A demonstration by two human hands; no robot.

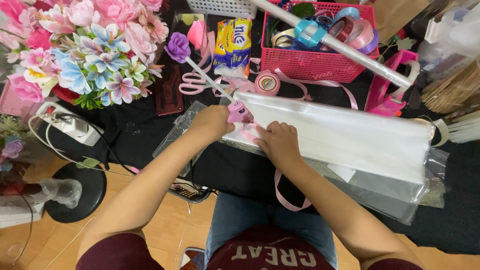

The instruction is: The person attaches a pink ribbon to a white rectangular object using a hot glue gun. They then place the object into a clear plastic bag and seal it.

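1. A black-covered worktable (140, 130) fills the view from above, crowded at its far edge from 10 to 2 o'clock.
2. A long white plastic-wrapped roll (345, 135) lies across the centre, running toward 4 o'clock, its clear wrap overhanging the near table edge.
3. A bunch of pink and blue artificial flowers (85, 45) sits at 10 o'clock; a pink basket of ribbon spools (310, 65) at 1 o'clock.
4. The left hand (212, 122) is closed around the pink-wrapped base of a purple artificial rose (178, 47), whose stem slants up toward 11 o'clock.
5. The right hand (277, 142) presses down on pink ribbon (287, 197) at the roll's left end; whether its fingers pinch the ribbon I cannot tell. A loop hangs off the table edge toward 6 o'clock.
6. Pink scissors (192, 82) lie just beyond the left hand.
7. Likely risks: the dangling ribbon could snag on the lap and pull loose; the long stem could sweep into the scissors or flowers.
8. Open room lies only at 8 o'clock, on bare black cloth.
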